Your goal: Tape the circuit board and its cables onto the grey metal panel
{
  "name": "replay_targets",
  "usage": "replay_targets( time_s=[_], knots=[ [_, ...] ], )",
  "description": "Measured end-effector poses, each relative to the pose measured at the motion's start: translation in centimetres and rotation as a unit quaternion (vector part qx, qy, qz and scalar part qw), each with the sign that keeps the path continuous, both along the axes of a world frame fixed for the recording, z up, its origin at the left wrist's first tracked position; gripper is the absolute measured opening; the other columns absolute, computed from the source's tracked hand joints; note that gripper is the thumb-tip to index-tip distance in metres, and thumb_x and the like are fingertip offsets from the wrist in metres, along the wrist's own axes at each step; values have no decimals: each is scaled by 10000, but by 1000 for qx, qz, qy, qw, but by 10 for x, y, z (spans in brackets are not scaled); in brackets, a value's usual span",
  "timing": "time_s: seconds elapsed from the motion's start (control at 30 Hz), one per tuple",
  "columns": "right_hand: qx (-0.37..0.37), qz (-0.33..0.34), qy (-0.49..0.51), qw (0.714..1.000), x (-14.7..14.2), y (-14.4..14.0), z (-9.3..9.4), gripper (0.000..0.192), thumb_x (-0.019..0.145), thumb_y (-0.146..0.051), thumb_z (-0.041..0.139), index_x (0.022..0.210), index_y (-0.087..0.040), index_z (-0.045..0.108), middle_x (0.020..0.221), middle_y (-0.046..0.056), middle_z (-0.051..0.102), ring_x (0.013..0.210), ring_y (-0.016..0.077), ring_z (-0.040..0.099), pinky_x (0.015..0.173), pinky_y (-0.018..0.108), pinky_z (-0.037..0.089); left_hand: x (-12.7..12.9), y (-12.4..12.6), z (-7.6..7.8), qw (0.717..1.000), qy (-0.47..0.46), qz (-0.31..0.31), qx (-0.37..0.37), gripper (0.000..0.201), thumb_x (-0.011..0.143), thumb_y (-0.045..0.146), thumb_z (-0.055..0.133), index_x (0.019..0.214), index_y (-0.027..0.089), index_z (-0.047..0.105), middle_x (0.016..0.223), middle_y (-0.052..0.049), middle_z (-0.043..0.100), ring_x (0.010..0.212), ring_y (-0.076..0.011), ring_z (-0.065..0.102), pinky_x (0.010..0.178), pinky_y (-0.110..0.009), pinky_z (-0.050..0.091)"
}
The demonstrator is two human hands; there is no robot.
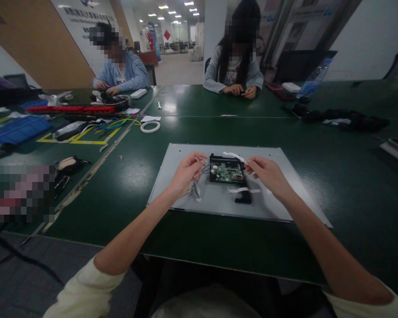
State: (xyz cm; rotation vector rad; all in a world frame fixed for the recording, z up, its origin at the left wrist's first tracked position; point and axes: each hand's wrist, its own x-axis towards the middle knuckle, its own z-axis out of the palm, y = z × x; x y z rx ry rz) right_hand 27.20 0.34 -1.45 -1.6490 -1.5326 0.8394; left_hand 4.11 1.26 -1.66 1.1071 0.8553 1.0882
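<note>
A grey flat panel (182, 161) lies on the green table before me. On it sits a black bracket (243, 197) with a green circuit board (227, 172). My right hand (265, 172) pinches one end of a white tape strip (232, 155), which reaches over the board's far edge. Left of the board, my left hand (189, 172) is closed with fingertips curled around a grey cable (204, 169); part of the cable is hidden by the fingers. Below that hand, a loose cable end (197, 193) rests on the panel. Another white tape strip (243, 191) crosses the bracket's lower arm.
A roll of white tape (150, 126) and a small wrench (159, 105) lie beyond the panel. To the left are a blue tray (18, 129), cables and tools. Two people sit across the table. A plastic bottle (315, 79) and dark items (341, 118) lie at the right.
</note>
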Motion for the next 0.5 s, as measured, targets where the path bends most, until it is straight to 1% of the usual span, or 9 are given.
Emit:
replay_targets(
  time_s=[0.1,0.17,0.2,0.23,0.3,0.33,0.4,0.43,0.5],
  knots=[
    [4,-1,19,1000,0,1,-2,265,781,-390,473,756,-151,585,689,31,592,629,118,534,520,212,390,-2,7,6,993,101,17,56,215,751,162,503,963,180,533,824,11,550,395,0,288,373,-157,195],
    [3,-4,27,1000,0,3,-5,267,777,-394,472,751,-152,581,686,28,588,633,116,534,516,207,385,-1,16,13,970,207,31,126,200,758,164,488,950,178,542,950,-16,580,466,-22,386,424,-165,300],
    [2,-5,30,1000,0,4,-6,267,775,-394,471,750,-152,580,685,27,586,635,115,536,513,204,380,0,22,18,948,265,31,172,182,759,159,482,925,173,554,972,-24,589,551,-48,460,489,-178,362],
    [1,-8,30,1000,0,5,-8,269,772,-395,470,749,-151,580,680,25,585,630,114,536,508,202,372,3,28,22,920,324,24,220,164,760,156,477,896,171,568,966,-28,599,664,-84,516,571,-198,408],
    [-3,-13,28,1000,0,8,-12,281,767,-402,466,745,-148,584,665,22,582,604,110,528,493,201,355,11,40,31,851,422,6,314,162,761,146,466,870,172,582,933,-31,612,850,-143,545,731,-253,436],
    [-4,-15,26,1000,1,8,-14,287,763,-406,465,738,-146,584,654,20,580,585,107,521,485,202,347,16,45,34,814,462,2,352,169,761,145,463,875,170,586,915,-35,612,870,-156,546,779,-277,430],
    [-7,-18,20,1000,2,10,-17,296,756,-410,464,725,-143,588,631,16,575,551,103,507,472,204,333,28,52,39,756,526,-2,391,185,763,146,453,887,166,589,894,-48,607,850,-172,555,790,-299,431],
    [-8,-19,15,1000,2,11,-19,299,754,-410,462,722,-143,592,622,13,573,541,102,502,471,206,329,34,55,40,735,549,-7,399,190,767,151,447,890,164,591,892,-55,605,839,-176,559,779,-300,436],
    [-11,-18,4,1000,2,12,-21,304,751,-407,455,716,-143,601,598,8,566,524,102,495,475,211,327,44,58,42,705,582,-25,405,203,774,158,436,902,162,594,903,-67,606,836,-186,566,759,-300,446]
  ],
)
